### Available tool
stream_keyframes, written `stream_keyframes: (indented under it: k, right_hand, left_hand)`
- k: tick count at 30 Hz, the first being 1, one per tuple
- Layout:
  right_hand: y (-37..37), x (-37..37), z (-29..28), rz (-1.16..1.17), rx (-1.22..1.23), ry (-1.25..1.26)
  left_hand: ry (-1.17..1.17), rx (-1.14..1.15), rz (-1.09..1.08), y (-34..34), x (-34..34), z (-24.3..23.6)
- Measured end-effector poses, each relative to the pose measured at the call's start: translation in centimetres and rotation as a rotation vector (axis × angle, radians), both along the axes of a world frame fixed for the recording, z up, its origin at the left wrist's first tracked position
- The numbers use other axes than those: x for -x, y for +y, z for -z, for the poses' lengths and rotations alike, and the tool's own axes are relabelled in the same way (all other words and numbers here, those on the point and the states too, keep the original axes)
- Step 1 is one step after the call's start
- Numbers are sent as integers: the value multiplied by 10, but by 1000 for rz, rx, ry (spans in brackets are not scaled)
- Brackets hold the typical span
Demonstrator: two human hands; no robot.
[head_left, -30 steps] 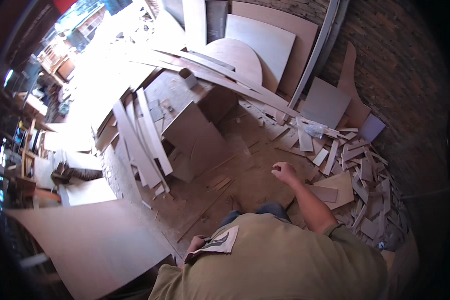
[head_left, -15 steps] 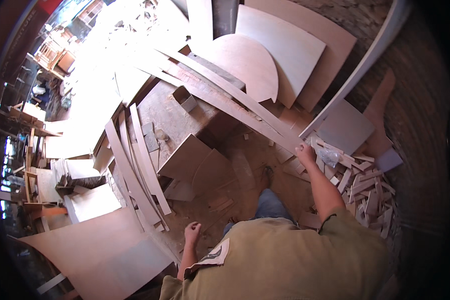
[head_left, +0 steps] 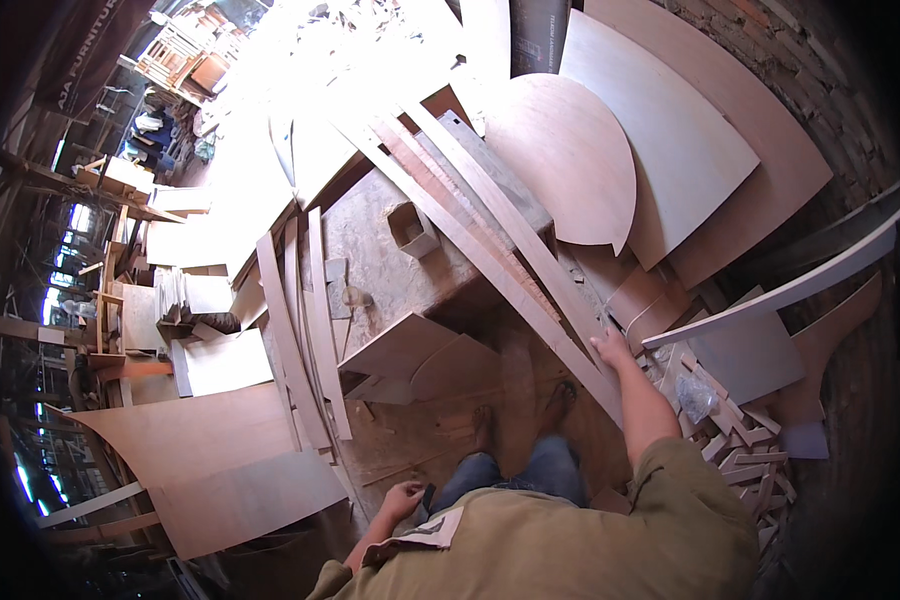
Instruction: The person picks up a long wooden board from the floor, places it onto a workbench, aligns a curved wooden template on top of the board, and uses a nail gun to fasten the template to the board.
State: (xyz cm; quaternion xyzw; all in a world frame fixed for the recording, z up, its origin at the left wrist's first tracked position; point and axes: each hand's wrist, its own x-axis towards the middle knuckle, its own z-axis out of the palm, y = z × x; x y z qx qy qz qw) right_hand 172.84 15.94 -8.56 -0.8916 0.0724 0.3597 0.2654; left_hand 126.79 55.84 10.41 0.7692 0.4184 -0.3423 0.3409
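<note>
My right hand (head_left: 615, 350) is closed at the near end of a long, pale wooden strip (head_left: 510, 210). A thin dark thing shows just beyond its fingers, too small to name. Beside it, a second long strip (head_left: 490, 280) runs diagonally from the workbench (head_left: 345, 215) down past my right forearm. Low near my waist, my left hand (head_left: 403, 498) is curled, with a small dark object (head_left: 427, 498) at its fingers; its kind cannot be made out.
Several curved strips (head_left: 285, 340) lean at the bench's left. An open box (head_left: 410, 230) stands on top. Large panels (head_left: 570, 150) lean against the brick wall at far right. Offcuts (head_left: 745, 440) and a curved wooden piece (head_left: 780, 295) lie right. A broad sheet (head_left: 240, 490) lies at lower left.
My view has shifted, and both feet now show. The two long strips, which met near my right hand, now lie apart at their near ends. A dark object now shows at my left hand.
</note>
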Motion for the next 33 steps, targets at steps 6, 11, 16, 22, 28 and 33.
stream_keyframes:
  k: [6,11,16,22,28,33]
  right_hand:
    - [-42,54,-57,87,-99,-290]
    - [-55,110,-163,89,59,-277]
    - [-84,150,-131,116,458,-482]
    - [-84,174,-224,73,358,-546]
    - [-56,291,-306,148,288,-257]
    - [-46,424,-354,192,376,-259]
  left_hand:
    - [-368,78,142,-9,-154,-2]
    - [-614,198,231,-11,-263,13]
    - [-580,353,374,-8,-334,19]
    - [-561,460,558,20,-345,-4]
    - [-625,616,64,63,-358,33]
    - [-506,719,-412,76,-392,32]
